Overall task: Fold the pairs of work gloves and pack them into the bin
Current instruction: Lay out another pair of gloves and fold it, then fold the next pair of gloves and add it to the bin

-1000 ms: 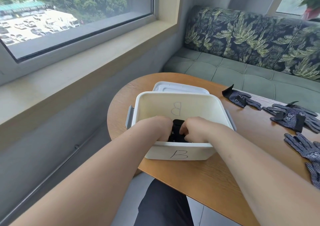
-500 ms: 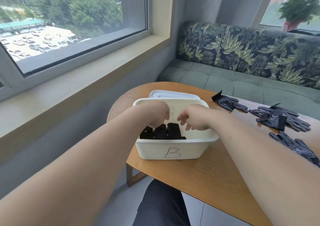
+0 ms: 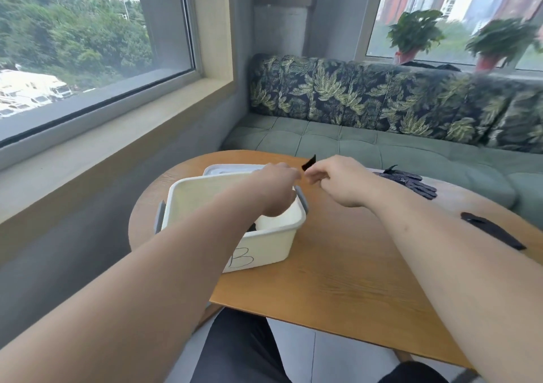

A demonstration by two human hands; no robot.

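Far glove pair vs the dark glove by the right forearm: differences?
The far glove pair shows grey-dotted knit and splayed fingers; the near glove reads plain black, a narrow strip. The far glove pair sits almost clear of the right forearm; the near glove is partly hidden by it. Both lie on the table, outside the bin.

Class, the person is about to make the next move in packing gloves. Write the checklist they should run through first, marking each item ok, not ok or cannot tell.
1. Bin open: ok; the lid lies behind it.
2. Hands clear of the bin's inside: ok; left hand and right hand are above its far right corner.
3. Grip on the black cuff: cannot tell; it shows just beyond the fingertips.
4. More to pack: ok; gloves and a flat glove lie on the table.
5. Room in the bin: cannot tell; the left arm hides most of the floor.
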